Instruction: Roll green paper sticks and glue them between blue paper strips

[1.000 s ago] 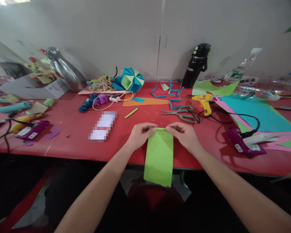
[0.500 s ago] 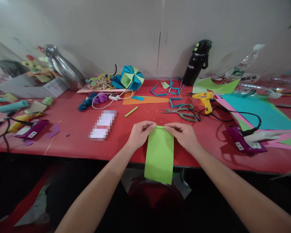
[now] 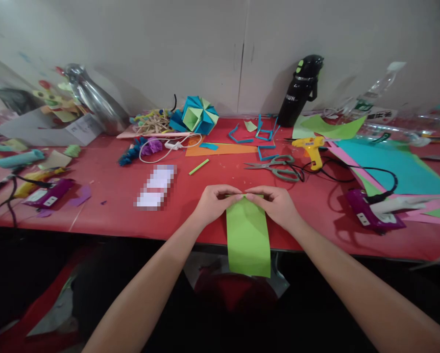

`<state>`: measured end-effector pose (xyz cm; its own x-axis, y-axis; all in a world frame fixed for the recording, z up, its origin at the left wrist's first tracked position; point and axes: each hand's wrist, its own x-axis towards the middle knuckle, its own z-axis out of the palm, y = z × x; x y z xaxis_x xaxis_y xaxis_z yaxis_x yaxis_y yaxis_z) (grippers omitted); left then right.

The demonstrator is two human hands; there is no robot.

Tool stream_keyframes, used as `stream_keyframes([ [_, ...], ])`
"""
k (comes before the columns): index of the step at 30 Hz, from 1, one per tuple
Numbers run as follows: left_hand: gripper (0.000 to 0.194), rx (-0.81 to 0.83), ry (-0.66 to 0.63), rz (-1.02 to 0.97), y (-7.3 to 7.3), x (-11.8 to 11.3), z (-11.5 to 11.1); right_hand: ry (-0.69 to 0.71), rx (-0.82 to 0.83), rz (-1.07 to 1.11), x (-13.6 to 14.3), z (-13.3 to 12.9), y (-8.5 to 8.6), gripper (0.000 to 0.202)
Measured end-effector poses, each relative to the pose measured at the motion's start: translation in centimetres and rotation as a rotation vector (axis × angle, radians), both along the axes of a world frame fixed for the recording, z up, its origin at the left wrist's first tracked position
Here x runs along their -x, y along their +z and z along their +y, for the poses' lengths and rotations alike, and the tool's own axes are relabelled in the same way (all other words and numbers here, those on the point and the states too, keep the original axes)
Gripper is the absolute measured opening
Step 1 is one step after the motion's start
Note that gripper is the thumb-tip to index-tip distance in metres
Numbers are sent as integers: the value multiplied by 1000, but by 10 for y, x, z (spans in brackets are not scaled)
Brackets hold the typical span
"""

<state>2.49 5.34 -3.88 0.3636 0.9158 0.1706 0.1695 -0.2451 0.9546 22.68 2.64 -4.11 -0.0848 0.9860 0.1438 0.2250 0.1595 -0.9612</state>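
Observation:
A strip of light green paper (image 3: 248, 240) hangs from my fingers over the table's front edge, its top edge rolled or folded. My left hand (image 3: 217, 203) pinches that top edge from the left, thumb against fingers. From the other side my right hand (image 3: 274, 203) pinches the same edge, its thumb almost meeting the left one. The fingers cover most of the rolled edge. Beyond my hands a thin green paper roll (image 3: 199, 166) lies on the red table (image 3: 190, 220). Scissors (image 3: 279, 169) with grey-green handles rest behind my right hand.
A yellow glue gun (image 3: 311, 149) lies at the right with its black cord near a purple power adapter (image 3: 372, 212). A blurred-out phone (image 3: 157, 187) is at the left. Behind stand a black bottle (image 3: 301, 90), a folded paper ball (image 3: 198, 116) and a steel jug (image 3: 95, 100).
My hands have come closer together along the paper's top edge, now covering most of the roll. The paper's lower end has swung slightly right.

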Motion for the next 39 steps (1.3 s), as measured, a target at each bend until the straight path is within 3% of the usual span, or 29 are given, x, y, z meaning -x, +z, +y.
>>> stream_keyframes([
  [14, 24, 44, 66, -33, -1, 4, 6, -13, 90, 80, -7, 5, -5, 24],
  [27, 24, 85, 49, -53, -2, 2, 4, 38, 107, 94, -11, 8, -10, 31],
  [39, 27, 35, -7, 23, 1, -1, 1, 82, 72, 27, -3, 2, 2, 23],
])
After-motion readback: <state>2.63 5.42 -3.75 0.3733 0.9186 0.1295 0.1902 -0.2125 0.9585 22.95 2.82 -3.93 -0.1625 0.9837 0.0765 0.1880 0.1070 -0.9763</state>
